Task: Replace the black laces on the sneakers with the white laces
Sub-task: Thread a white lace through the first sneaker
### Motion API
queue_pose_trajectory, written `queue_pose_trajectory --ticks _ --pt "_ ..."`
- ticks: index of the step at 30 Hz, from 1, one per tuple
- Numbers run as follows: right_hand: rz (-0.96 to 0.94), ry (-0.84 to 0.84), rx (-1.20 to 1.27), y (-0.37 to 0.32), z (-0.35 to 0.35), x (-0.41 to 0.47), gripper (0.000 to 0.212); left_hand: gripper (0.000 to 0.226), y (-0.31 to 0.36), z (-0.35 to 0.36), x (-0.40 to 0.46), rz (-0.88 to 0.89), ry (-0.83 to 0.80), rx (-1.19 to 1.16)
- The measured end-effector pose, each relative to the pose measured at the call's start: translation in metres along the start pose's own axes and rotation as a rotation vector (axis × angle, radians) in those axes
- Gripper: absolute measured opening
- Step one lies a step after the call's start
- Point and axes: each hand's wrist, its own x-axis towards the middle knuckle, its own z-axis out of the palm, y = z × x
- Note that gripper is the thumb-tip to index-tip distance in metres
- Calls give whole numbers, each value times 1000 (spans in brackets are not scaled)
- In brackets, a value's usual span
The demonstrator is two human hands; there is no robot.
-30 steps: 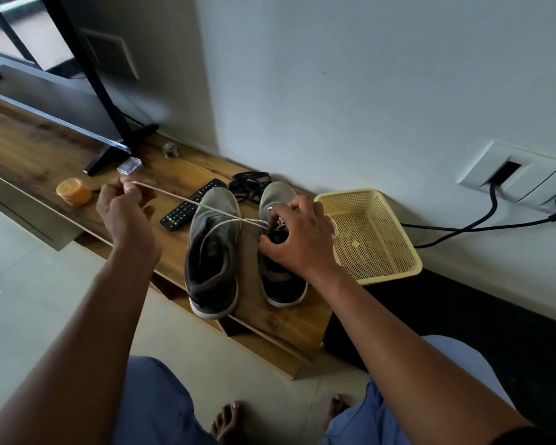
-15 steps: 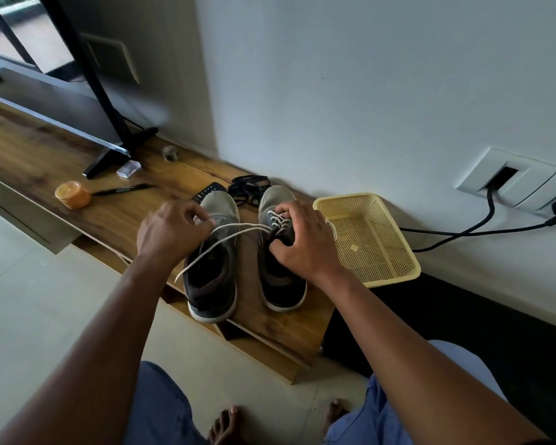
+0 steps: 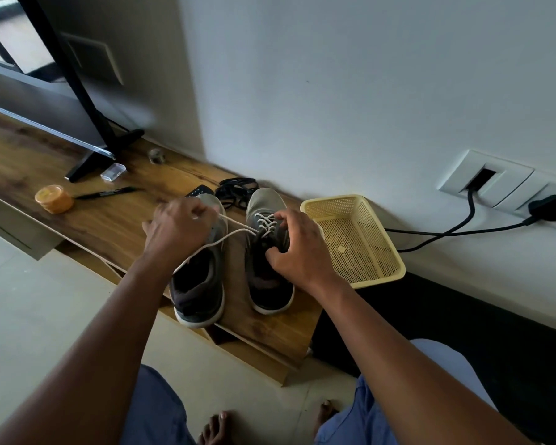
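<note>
My feed was dim and flat, lit by soft daylight from the window at upper left. The wall (image 3: 366,91) looked evenly grey, without glare. The left hand (image 3: 177,229) was smeared by motion blur. Straight lines bowed towards the frame edges.

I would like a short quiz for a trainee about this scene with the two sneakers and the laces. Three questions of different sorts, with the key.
1. True or false: the white lace is threaded in the right sneaker.
2. Multiple choice: where does the bundle of black laces lie? A) inside the yellow basket B) on the wooden shelf behind the sneakers C) on the floor
3. Fill in: the left hand pinches a strand of the ____ lace above the left sneaker.

Key: 1 true; 2 B; 3 white. The right hand grips the right sneaker meanwhile.
</note>
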Motion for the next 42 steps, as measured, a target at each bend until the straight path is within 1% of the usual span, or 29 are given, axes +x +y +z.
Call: queue_pose_trajectory --ticks 2,5,7,10,12,13,15,16,17,18,20,22,23,25,27,29,30,31,34,35,38,40,42 --pt "5 -2 7 0 -1 0 62 42 7 -8 2 2 58 -144" --pt "5 6 14 0 1 0 47 50 25 -26 3 90 184 -300" --pt "4 13 -5 1 4 0 39 46 40 -41 3 183 262 -304" --pt "10 28 -29 4 5 0 36 34 56 -60 1 292 438 -201" --pt "21 32 -32 6 3 0 34 30 63 -69 0 319 492 -273" --pt "25 37 -29 6 3 -1 33 28 65 -70 1 315 478 -325" --pt "26 46 -26 6 3 -1 33 22 65 -68 3 303 392 -416" --pt "22 49 -27 6 3 -1 33 17 62 -64 5 288 338 -441" --pt "17 53 -32 6 3 -2 33 11 58 -59 7 268 295 -412" --pt "14 57 -37 5 3 -2 33 4 52 -52 8 247 236 -328" --pt "11 58 -39 4 3 -2 31 18 42 -34 9 238 92 -55" --pt "13 55 -36 3 4 -2 30 31 34 -13 9 290 -46 211" --pt "15 54 -37 2 5 -2 30 34 33 -5 10 302 -116 284" --pt "17 52 -30 4 6 -2 33 35 28 7 12 289 -233 331" --pt "14 52 -18 4 5 -2 34 27 24 12 16 304 -316 332" --pt "9 59 -8 5 4 -2 35 11 21 12 18 332 -306 317" --pt "7 66 -5 5 3 -2 35 16 21 9 17 327 -277 286" --pt "8 69 -3 5 3 -2 35 20 20 5 18 300 -244 243" --pt "14 68 5 4 4 -3 32 11 7 -17 22 181 -117 101" --pt "15 68 4 4 4 -4 31 11 -1 -25 25 145 -98 75" --pt "15 68 4 4 4 -4 28 9 -22 -51 28 16 -120 -2" --pt "14 67 -3 4 4 -5 29 8 -29 -59 23 -36 -106 -149" --pt "13 70 -12 3 5 -5 30 12 -29 -57 20 -50 -49 -328"
